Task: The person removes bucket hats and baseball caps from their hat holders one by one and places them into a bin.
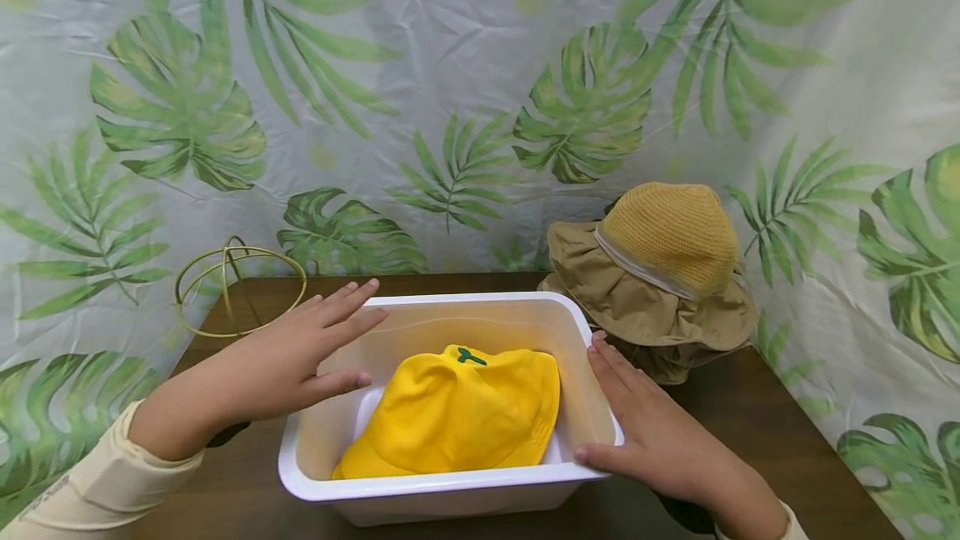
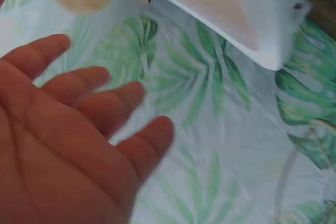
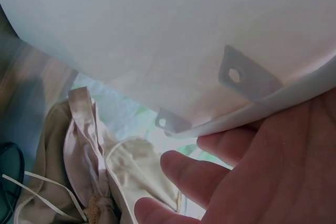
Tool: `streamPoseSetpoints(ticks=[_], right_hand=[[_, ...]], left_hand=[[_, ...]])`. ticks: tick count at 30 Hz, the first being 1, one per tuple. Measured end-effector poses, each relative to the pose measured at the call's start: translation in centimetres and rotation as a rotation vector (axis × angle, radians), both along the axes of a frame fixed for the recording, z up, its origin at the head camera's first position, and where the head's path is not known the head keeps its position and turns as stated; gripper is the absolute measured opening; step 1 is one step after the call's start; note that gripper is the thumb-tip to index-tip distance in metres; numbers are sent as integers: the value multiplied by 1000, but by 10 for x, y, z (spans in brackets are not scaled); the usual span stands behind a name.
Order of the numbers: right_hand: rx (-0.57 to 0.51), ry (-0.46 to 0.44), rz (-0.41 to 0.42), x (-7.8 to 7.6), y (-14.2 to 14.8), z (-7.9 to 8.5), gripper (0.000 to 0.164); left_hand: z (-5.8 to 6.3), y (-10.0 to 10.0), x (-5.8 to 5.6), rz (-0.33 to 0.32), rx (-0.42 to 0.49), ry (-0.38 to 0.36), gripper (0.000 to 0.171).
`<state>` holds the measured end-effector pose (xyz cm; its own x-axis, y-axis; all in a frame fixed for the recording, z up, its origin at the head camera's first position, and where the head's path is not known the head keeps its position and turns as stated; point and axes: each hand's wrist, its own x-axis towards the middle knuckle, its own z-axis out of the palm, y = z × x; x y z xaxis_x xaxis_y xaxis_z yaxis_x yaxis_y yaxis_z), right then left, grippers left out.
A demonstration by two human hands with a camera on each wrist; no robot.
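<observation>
A cream sleeve (image 1: 112, 482) reaches in from eight o'clock of the white tub (image 1: 442, 486), twelve being the side of the leaf-print curtain (image 1: 465, 65); a gold wire stand (image 1: 225, 273) is at ten o'clock, near the back edge of the brown table (image 1: 750, 440); the left hand (image 1: 300, 357) is at nine o'clock, released, its fingers spread and holding nothing; the left wrist view shows those fingers apart from the tub. The tub sits on the table, and inside it lies a yellow hat (image 1: 465, 415), crown up, with a green sprout-shaped mark (image 1: 471, 355) at its twelve o'clock; its brim runs towards the tub's seven o'clock corner, while bare tub floor shows at nine. The right hand (image 1: 660, 432) is at three o'clock, touching the tub but not clenched; its straight fingers lie along the outer wall, with the thumb at the rim by the four o'clock corner; at two o'clock, beyond the fingers, is a straw-crowned hat (image 1: 667, 240) with a wide tan cloth brim; more tan cloth shows beneath it.
</observation>
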<state>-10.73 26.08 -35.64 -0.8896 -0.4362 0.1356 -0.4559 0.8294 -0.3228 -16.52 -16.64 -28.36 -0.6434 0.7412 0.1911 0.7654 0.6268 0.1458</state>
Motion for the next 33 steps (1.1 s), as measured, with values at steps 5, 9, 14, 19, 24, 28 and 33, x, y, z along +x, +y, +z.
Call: streamPoseSetpoints(ticks=[5, 9, 14, 19, 24, 28, 33], right_hand=[[15, 2, -3, 1, 1, 1, 105], [37, 15, -7, 2, 1, 1, 105], [62, 45, -3, 0, -1, 2, 105], [51, 43, 7, -2, -3, 2, 104], [41, 59, 9, -1, -2, 0, 104], [21, 60, 5, 1, -1, -1, 103], [-25, 63, -8, 4, 0, -3, 102]], left_hand=[[-23, -19, 20, 115, 72, 42, 80], [-39, -28, 35, 176, 106, 93, 88], [-59, -31, 49, 229, 112, 104, 99], [-71, -28, 58, 284, 122, 66, 107], [-76, -23, 61, 335, 122, 49, 109], [-79, -21, 63, 351, 119, 73, 107], [-82, -21, 64, 349, 136, 93, 106]])
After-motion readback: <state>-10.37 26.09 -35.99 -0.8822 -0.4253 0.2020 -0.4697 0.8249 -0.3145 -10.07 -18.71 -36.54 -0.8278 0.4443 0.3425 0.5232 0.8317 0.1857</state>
